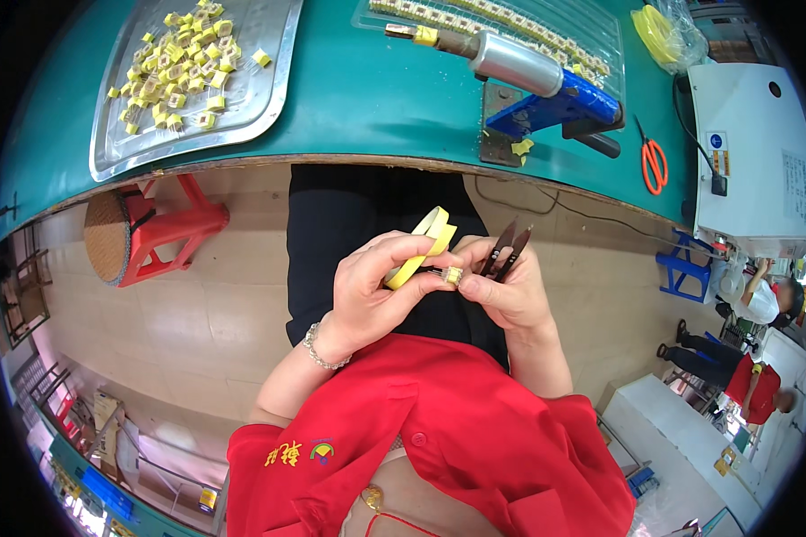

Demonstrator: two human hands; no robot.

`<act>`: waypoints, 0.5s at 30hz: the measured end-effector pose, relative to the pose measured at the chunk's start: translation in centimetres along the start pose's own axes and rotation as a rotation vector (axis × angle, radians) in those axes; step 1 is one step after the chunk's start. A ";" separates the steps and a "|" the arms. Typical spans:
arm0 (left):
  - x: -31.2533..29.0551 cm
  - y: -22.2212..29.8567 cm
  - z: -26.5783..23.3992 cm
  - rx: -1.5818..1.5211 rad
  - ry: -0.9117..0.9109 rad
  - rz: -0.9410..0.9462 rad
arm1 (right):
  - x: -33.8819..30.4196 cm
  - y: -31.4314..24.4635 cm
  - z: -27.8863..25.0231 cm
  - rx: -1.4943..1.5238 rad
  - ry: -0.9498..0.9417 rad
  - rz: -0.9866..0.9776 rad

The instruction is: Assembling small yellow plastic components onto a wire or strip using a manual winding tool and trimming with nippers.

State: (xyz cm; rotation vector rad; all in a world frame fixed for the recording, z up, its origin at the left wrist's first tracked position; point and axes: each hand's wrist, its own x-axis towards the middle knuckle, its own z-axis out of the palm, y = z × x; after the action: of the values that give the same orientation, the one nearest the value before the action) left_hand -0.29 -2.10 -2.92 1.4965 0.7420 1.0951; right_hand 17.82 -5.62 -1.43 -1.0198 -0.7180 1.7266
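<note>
Here, both grips on small coil (453, 277).

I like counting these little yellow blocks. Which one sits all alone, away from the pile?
The small yellow block at the right edge of the pile on the metal tray; the others lie clustered together to its left.

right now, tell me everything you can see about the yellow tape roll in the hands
The yellow tape roll is a thin, narrow ring of glossy yellow tape, with little tape on it. It is held tilted above the lap, below the table edge. The left hand grips it, fingers curled around its lower part. A strip seems to run from it to the small yellow-and-metal component pinched between both hands. The right hand also holds dark snips beside the roll, apparently not touching it.
</note>
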 end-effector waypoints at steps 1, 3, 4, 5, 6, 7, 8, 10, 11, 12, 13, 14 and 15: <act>0.1 0.0 -0.1 0.052 -0.004 0.040 | 0.0 0.2 -0.3 -0.038 -0.014 -0.020; 0.3 0.1 -0.2 0.112 0.000 0.076 | 0.0 0.1 -0.1 -0.075 -0.029 -0.036; 0.4 0.2 -0.3 0.173 0.002 0.116 | 0.0 -0.2 0.2 -0.088 -0.017 -0.046; 0.4 0.4 -0.3 0.172 0.003 0.115 | -0.1 -0.4 0.5 -0.101 -0.003 -0.055; 0.5 0.6 -0.3 0.213 0.001 0.143 | -0.2 -0.4 0.5 -0.102 -0.002 -0.054; 0.6 0.7 -0.3 0.256 -0.001 0.172 | -0.2 -0.5 0.5 -0.186 0.001 -0.076; 0.6 0.8 -0.2 0.254 -0.001 0.170 | -0.3 -0.5 0.5 -0.269 0.006 -0.096; 0.7 0.8 -0.2 0.316 0.012 0.219 | -0.5 -0.5 0.7 -0.310 0.041 -0.085; 0.6 0.6 -0.1 0.315 0.012 0.219 | -0.6 -0.5 0.9 -0.350 0.076 -0.074; 0.5 0.4 0.0 0.283 0.038 0.199 | -0.5 -0.3 1.0 -0.350 0.077 -0.073; 0.4 0.2 0.1 0.251 0.063 0.180 | -0.4 -0.1 1.2 -0.253 0.112 -0.038; 0.2 0.3 0.1 0.252 0.064 0.178 | -0.4 0.0 1.4 -0.154 0.146 -0.002; -0.1 0.4 0.2 0.205 0.072 0.119 | -0.4 0.1 1.3 -0.153 0.145 -0.001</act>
State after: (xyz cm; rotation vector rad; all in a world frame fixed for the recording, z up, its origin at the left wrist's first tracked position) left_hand -0.19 -2.31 -2.52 1.6992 0.8443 1.1962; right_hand 16.69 -6.09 -0.73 -1.2358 -0.7657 1.5972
